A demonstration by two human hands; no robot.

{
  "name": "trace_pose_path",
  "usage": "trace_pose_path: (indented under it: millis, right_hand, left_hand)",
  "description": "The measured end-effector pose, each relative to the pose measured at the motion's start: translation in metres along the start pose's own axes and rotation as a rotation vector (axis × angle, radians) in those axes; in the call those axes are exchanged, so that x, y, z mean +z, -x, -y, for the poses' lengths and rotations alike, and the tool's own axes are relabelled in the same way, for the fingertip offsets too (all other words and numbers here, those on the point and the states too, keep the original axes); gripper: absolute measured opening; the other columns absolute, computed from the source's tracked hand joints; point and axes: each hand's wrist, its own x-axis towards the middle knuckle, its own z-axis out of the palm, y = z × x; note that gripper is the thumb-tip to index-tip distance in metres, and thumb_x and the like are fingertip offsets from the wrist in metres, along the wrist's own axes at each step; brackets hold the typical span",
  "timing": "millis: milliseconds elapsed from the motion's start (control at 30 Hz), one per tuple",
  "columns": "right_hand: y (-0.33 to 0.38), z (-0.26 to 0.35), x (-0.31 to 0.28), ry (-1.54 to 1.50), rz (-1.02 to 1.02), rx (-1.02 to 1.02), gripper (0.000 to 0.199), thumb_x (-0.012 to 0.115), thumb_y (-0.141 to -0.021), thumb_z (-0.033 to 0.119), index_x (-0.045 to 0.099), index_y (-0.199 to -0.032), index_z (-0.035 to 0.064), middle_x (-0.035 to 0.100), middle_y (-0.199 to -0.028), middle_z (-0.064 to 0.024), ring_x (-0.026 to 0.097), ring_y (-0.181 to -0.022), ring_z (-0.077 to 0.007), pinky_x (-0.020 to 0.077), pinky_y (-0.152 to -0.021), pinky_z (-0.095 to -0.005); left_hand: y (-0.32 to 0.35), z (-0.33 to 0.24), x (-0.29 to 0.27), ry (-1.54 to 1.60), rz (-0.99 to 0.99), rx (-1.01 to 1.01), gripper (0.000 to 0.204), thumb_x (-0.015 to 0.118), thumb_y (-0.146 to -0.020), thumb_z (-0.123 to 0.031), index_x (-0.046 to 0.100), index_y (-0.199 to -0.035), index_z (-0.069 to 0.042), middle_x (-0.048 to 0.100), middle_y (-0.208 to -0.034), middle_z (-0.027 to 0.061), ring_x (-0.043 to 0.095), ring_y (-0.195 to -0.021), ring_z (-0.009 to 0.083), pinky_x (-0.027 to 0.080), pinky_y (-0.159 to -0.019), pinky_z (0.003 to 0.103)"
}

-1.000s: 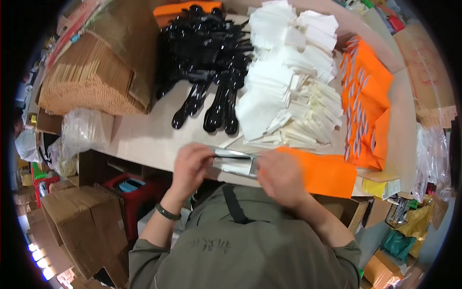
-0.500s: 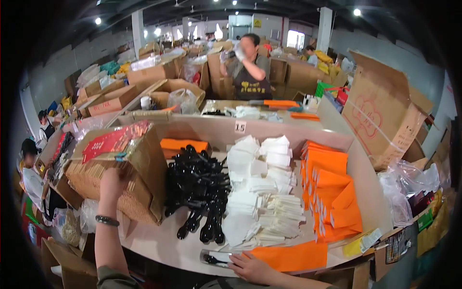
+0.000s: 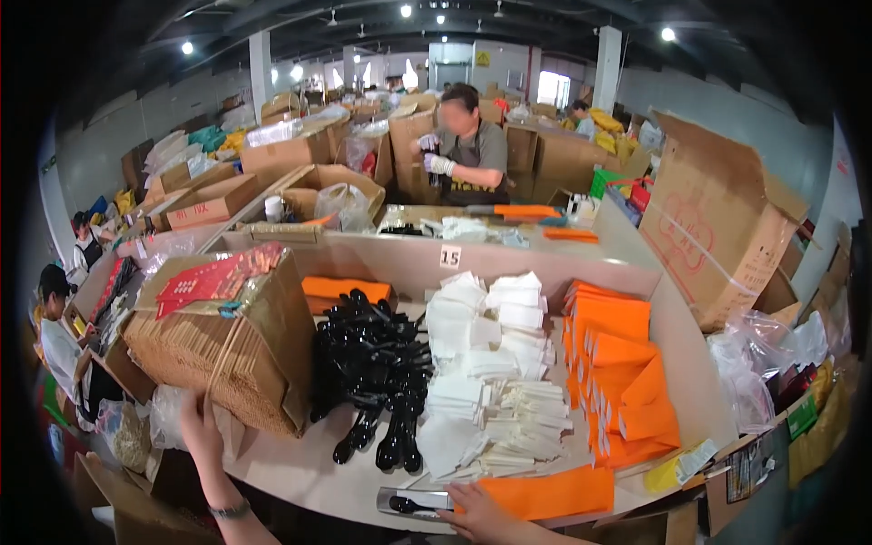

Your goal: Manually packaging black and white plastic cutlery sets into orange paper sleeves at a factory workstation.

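While your left hand (image 3: pixel 198 427) pinches a slender pale stick (image 3: pixel 222 356), your right hand (image 3: pixel 481 513) lies unclenched, fingers spread over the right end of a silvery tray (image 3: pixel 436 500). That tray, holding a black spoon (image 3: pixel 411 504), runs left to right, just left of your right hand, the nearer one. The stick slants away from you, up and slightly rightward, before a brown carton (image 3: pixel 295 363). Your grip hides its lower end; your right thumb is hard to make out.
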Motion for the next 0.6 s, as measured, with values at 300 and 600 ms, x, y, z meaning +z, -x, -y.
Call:
trace_pose_path:
  millis: [300, 600]
  right_hand:
    - [0.000, -0.002, -0.029, 0.074, 0.032, 0.021, 0.044, 0.067, -0.090, 0.026, 0.059, -0.133, 0.0220, 0.049, -0.134, -0.0325, 0.050, -0.125, -0.0469, 0.0416, -0.106, -0.0541]
    - [-0.023, 0.005, -0.027, -0.079, -0.050, 0.098, 0.046, 0.073, -0.082, 0.026, 0.056, -0.116, -0.0009, 0.052, -0.130, -0.0302, 0.050, -0.123, -0.0445, 0.0431, -0.104, -0.0496]
  left_hand:
    - [0.176, -0.014, 0.077, 0.322, 1.138, -0.296, 0.011, 0.069, -0.088, -0.004, 0.073, -0.099, -0.003, 0.069, -0.083, 0.0094, 0.065, -0.076, 0.0226, 0.053, -0.073, 0.032]
    - [0.235, -0.097, 0.128, 0.211, 0.829, 0.003, 0.034, 0.080, -0.083, -0.021, 0.063, -0.103, 0.000, 0.060, -0.091, 0.0139, 0.067, -0.079, 0.0268, 0.055, -0.071, 0.035]
